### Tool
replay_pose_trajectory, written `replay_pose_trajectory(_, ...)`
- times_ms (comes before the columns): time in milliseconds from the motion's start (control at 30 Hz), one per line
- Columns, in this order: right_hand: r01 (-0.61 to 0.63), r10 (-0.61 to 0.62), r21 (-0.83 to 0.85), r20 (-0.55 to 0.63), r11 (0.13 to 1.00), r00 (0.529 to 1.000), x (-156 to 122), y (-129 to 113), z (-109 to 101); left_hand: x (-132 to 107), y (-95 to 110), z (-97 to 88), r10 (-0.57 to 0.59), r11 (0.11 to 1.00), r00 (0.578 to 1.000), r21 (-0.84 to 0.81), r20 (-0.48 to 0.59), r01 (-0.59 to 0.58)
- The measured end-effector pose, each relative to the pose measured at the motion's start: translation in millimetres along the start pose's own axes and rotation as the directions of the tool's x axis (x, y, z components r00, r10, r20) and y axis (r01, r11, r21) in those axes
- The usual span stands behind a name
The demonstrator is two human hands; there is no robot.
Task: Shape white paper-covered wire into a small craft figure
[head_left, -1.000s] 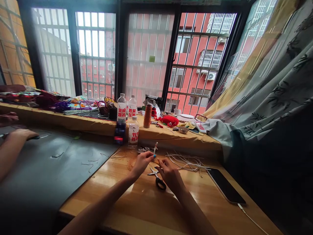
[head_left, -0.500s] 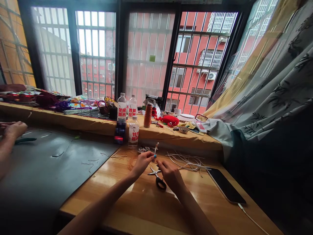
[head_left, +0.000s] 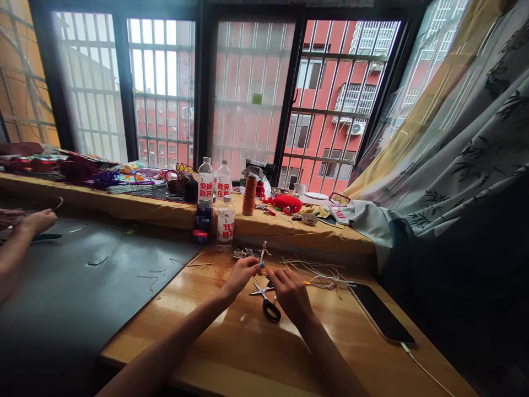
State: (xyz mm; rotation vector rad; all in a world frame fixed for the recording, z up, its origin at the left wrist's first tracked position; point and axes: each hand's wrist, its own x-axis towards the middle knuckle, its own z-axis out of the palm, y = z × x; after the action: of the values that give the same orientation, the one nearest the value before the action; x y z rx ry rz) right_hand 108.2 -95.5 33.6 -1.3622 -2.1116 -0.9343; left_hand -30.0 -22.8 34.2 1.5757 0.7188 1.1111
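Observation:
My left hand [head_left: 242, 274] pinches a small thin stick-like piece [head_left: 263, 253] that stands upright, pale with a blue tip at its base. My right hand [head_left: 289, 292] is closed close beside it, fingers curled towards the same piece; what they grip is too small to make out. Black-handled scissors [head_left: 268, 302] lie on the wooden table [head_left: 231, 336] just under both hands. A coil of thin orange wire [head_left: 223, 274] lies left of my left hand. Pale cords [head_left: 314, 270] are scattered to the right.
Three water bottles [head_left: 225, 221] and a brown thread spool [head_left: 249, 196] stand behind. A phone [head_left: 382, 314] with a cable lies at the right. A dark mat [head_left: 82, 286] covers the left, where another person's hand [head_left: 35, 221] works. Clutter lines the window ledge.
My hands stay almost in place, the right one shifting slightly towards the stick. The other person's hand at the left has moved about above the dark mat.

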Motion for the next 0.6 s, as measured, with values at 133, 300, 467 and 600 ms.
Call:
replay_pose_trajectory(133,0.007,-0.007,0.021,0.025,1.0,1.0,-0.4,-0.5,-1.2,-0.5,1.0,-0.6,-0.004,1.0,1.0,-0.025,-0.013,0.004)
replay_pose_trajectory(300,0.014,-0.014,0.007,0.027,1.0,1.0,-0.8,-1.1,-0.8,-1.9,6.6,-0.7,0.01,1.0,0.999,0.001,-0.041,-0.01)
replay_pose_trajectory(467,0.015,-0.015,0.002,0.038,1.0,0.999,-1.3,-0.9,1.8,-1.9,3.9,-0.3,0.028,0.999,0.999,0.032,-0.022,-0.027)
replay_pose_trajectory(600,0.002,-0.002,-0.007,0.039,1.0,0.999,-0.8,-1.4,2.3,-0.4,-1.6,-1.0,0.041,0.998,0.999,0.058,-0.02,-0.04)
